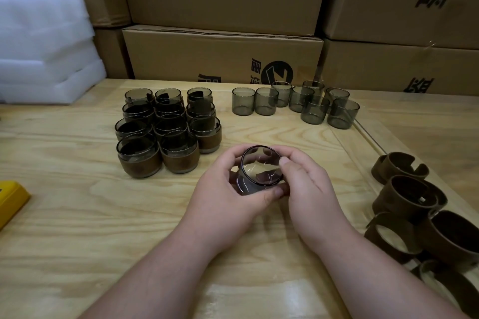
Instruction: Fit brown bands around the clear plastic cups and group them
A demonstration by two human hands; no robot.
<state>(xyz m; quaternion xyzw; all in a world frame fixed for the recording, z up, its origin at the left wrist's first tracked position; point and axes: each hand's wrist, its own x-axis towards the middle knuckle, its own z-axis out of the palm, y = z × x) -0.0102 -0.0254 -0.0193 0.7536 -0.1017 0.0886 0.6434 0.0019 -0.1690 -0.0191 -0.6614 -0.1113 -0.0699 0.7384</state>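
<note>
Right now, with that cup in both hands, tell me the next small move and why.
Probably free the right hand and fetch a band from the pile on the right. The cup, held by both hands with the left hand underneath, seems to have no band on it yet, unlike the banded cups.

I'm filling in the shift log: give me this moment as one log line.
both hands, left hand and right hand, hold one cup | banded cups grouped left | bare cups behind | loose bands right
</note>
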